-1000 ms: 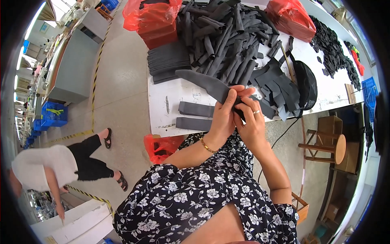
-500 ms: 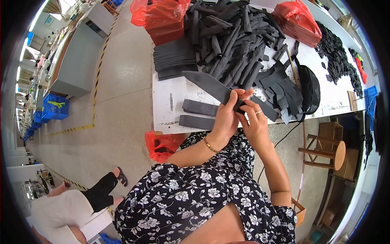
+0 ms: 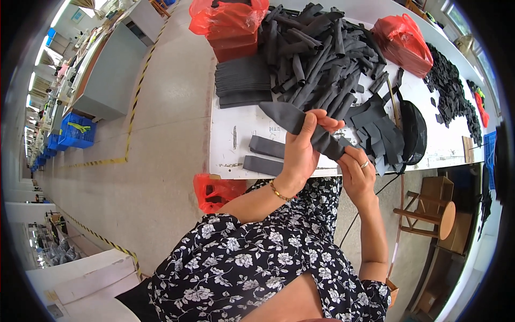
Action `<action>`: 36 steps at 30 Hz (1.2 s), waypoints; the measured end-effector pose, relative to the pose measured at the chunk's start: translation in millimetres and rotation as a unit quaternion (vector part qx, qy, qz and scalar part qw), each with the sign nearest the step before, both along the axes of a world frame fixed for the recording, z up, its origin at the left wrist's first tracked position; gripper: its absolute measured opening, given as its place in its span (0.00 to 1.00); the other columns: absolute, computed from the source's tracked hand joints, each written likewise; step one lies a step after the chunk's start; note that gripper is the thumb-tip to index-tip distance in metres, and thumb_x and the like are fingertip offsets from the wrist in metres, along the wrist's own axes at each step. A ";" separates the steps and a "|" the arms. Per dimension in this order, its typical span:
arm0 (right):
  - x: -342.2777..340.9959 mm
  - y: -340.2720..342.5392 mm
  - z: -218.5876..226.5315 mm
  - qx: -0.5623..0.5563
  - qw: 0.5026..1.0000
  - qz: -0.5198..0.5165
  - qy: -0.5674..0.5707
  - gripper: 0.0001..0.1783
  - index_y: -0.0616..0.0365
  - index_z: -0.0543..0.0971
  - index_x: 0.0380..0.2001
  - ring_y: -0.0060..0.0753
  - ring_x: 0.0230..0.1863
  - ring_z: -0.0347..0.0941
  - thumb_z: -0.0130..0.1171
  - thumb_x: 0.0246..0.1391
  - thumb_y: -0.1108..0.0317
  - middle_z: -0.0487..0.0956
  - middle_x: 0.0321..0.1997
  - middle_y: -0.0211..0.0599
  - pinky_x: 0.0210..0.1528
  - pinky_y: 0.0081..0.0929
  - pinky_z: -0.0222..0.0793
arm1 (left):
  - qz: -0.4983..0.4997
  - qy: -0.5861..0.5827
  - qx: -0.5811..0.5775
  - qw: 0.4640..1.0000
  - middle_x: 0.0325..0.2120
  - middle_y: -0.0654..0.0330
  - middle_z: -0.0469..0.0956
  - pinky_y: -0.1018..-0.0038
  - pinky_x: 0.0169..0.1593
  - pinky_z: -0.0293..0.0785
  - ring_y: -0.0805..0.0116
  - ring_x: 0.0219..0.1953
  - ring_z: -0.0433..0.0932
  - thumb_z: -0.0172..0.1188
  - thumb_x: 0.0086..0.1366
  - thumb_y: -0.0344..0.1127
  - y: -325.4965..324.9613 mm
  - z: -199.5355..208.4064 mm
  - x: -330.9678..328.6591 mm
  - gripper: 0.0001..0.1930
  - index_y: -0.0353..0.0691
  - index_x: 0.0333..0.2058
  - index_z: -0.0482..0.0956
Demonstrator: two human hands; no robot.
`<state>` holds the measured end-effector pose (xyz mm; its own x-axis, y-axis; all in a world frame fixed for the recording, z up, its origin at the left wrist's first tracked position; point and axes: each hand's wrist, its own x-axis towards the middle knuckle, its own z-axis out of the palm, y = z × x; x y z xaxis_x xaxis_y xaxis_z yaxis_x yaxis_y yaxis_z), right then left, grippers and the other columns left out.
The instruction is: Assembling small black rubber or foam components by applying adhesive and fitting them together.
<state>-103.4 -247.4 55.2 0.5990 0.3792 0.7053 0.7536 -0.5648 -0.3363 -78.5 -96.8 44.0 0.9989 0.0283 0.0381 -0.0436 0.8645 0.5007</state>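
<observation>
A dark grey fabric strip (image 3: 282, 115) is stretched slantwise between my hands, above the near edge of the table. My left hand (image 3: 303, 150) grips its middle between thumb and fingers, and one end sticks out past it to the upper left. The lower right end is pinched in the fingertips of my right hand (image 3: 358, 174). Two flat strips (image 3: 264, 165) lie on the table beside my left hand. Beyond my hands is a big heap of rolled dark strips (image 3: 316, 59), with a neat stack of flat strips (image 3: 242, 80) at its left.
Red plastic bags (image 3: 399, 45) stand at the back of the white table (image 3: 228, 155). On the right lie flat dark pieces (image 3: 378, 131), a black mesh-like item (image 3: 413, 131) and small dark scraps (image 3: 450, 86). A wooden stool (image 3: 446, 220) stands at lower right; another red bag (image 3: 212, 192) hangs below the table edge.
My right hand has moved away from my left, down and to the right, drawing the strip out between them. The person at lower left has mostly gone out of view.
</observation>
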 end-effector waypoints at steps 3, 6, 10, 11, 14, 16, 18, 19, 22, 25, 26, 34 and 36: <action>0.6 2.0 -1.9 0.007 1.000 -0.001 -0.013 0.12 0.63 0.77 0.30 0.42 0.28 0.73 0.67 0.39 0.83 0.77 0.36 0.41 0.27 0.32 0.70 | 0.010 0.008 -0.011 1.000 0.34 0.54 0.81 0.64 0.54 0.73 0.55 0.43 0.81 0.53 0.70 0.44 -4.2 -0.6 -6.1 0.17 0.33 0.43 0.74; 1.0 3.5 -3.7 0.006 1.000 0.026 -0.017 0.16 0.66 0.75 0.32 0.43 0.29 0.74 0.67 0.36 0.85 0.75 0.38 0.42 0.27 0.34 0.71 | -0.002 -0.008 -0.023 1.000 0.33 0.55 0.81 0.61 0.55 0.73 0.55 0.44 0.81 0.54 0.70 0.43 -7.2 -3.7 -9.6 0.15 0.35 0.43 0.75; 3.4 5.4 -4.0 0.009 0.999 0.025 -0.020 0.16 0.66 0.75 0.32 0.43 0.29 0.74 0.67 0.36 0.85 0.75 0.38 0.42 0.27 0.34 0.71 | -0.008 -0.018 -0.024 1.000 0.33 0.55 0.81 0.61 0.55 0.73 0.55 0.44 0.81 0.53 0.71 0.42 -8.0 -3.7 -10.7 0.15 0.35 0.42 0.75; 4.0 5.8 -4.4 0.009 0.999 0.029 -0.024 0.16 0.66 0.75 0.32 0.43 0.29 0.74 0.67 0.36 0.85 0.75 0.39 0.42 0.27 0.34 0.70 | -0.010 -0.015 -0.022 1.000 0.33 0.56 0.81 0.61 0.56 0.72 0.55 0.45 0.80 0.52 0.71 0.44 -8.3 -3.4 -11.2 0.15 0.36 0.43 0.75; 3.8 7.7 -4.7 0.008 0.999 0.034 -0.025 0.16 0.66 0.75 0.31 0.43 0.29 0.73 0.67 0.35 0.85 0.74 0.38 0.42 0.27 0.34 0.70 | -0.011 -0.001 -0.021 1.000 0.33 0.57 0.81 0.62 0.57 0.72 0.55 0.46 0.80 0.52 0.71 0.45 -8.4 -4.8 -12.5 0.16 0.37 0.43 0.75; 2.8 9.0 -4.8 0.007 0.999 0.034 -0.021 0.16 0.66 0.75 0.31 0.42 0.29 0.73 0.67 0.35 0.86 0.74 0.38 0.42 0.27 0.34 0.70 | -0.009 0.010 -0.021 1.000 0.33 0.57 0.81 0.63 0.57 0.72 0.55 0.46 0.80 0.52 0.71 0.45 -8.9 -7.3 -13.2 0.15 0.37 0.43 0.75; 2.6 9.9 -4.9 0.001 0.999 0.028 -0.027 0.15 0.66 0.75 0.31 0.42 0.28 0.73 0.66 0.35 0.86 0.74 0.38 0.41 0.27 0.34 0.69 | -0.009 0.006 -0.024 1.000 0.34 0.57 0.81 0.63 0.57 0.72 0.55 0.47 0.80 0.51 0.71 0.45 -9.5 -10.2 -13.4 0.16 0.36 0.43 0.74; 3.2 10.2 -4.8 0.001 0.999 0.027 -0.027 0.15 0.66 0.75 0.31 0.42 0.28 0.73 0.66 0.35 0.86 0.74 0.38 0.41 0.27 0.34 0.69 | -0.010 0.007 -0.024 1.000 0.34 0.57 0.81 0.63 0.57 0.72 0.55 0.47 0.80 0.51 0.71 0.45 -9.6 -11.5 -12.7 0.16 0.36 0.43 0.74; 3.1 9.8 -9.5 0.007 1.000 0.026 0.003 0.15 0.66 0.76 0.32 0.43 0.28 0.73 0.66 0.37 0.86 0.74 0.38 0.42 0.27 0.36 0.69 | -0.013 0.000 -0.020 1.000 0.36 0.55 0.81 0.61 0.58 0.72 0.54 0.47 0.79 0.51 0.71 0.45 -9.2 -14.2 -9.7 0.16 0.36 0.45 0.74; -0.6 8.2 -11.8 0.004 0.997 -0.020 0.080 0.11 0.65 0.76 0.34 0.42 0.31 0.75 0.65 0.44 0.81 0.76 0.41 0.43 0.32 0.33 0.72 | -0.030 0.013 -0.033 0.999 0.37 0.51 0.81 0.62 0.58 0.72 0.51 0.49 0.79 0.51 0.72 0.44 -8.6 -14.2 -3.7 0.17 0.33 0.45 0.74; -1.7 13.6 -8.0 0.086 0.981 -0.015 0.171 0.11 0.65 0.76 0.35 0.38 0.34 0.76 0.65 0.47 0.78 0.77 0.43 0.43 0.36 0.31 0.72 | -0.019 -0.001 -0.036 0.999 0.39 0.49 0.81 0.60 0.60 0.70 0.50 0.51 0.77 0.50 0.71 0.44 -6.8 -15.6 -0.4 0.18 0.33 0.46 0.73; -11.5 29.4 -32.2 0.497 0.811 -0.074 0.299 0.04 0.63 0.76 0.36 0.23 0.46 0.71 0.59 0.58 0.75 0.72 0.44 0.32 0.49 0.24 0.71 | -0.013 -0.117 -0.037 0.992 0.43 0.48 0.80 0.53 0.69 0.56 0.46 0.62 0.67 0.46 0.72 0.45 23.2 -7.8 17.5 0.18 0.36 0.46 0.74; -3.5 27.4 -10.2 0.568 0.721 -0.028 0.396 0.08 0.63 0.78 0.41 0.22 0.43 0.70 0.58 0.59 0.72 0.73 0.43 0.30 0.49 0.24 0.71 | -0.028 -0.142 -0.026 0.989 0.44 0.49 0.80 0.53 0.70 0.54 0.46 0.63 0.65 0.46 0.73 0.44 26.8 -13.3 25.0 0.17 0.37 0.46 0.74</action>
<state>-106.9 -220.0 45.0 0.9764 -0.2142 -0.0290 0.0587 0.3919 -0.9181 -53.4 -69.9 30.7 0.9484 -0.0184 0.3164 -0.1263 0.8937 0.4305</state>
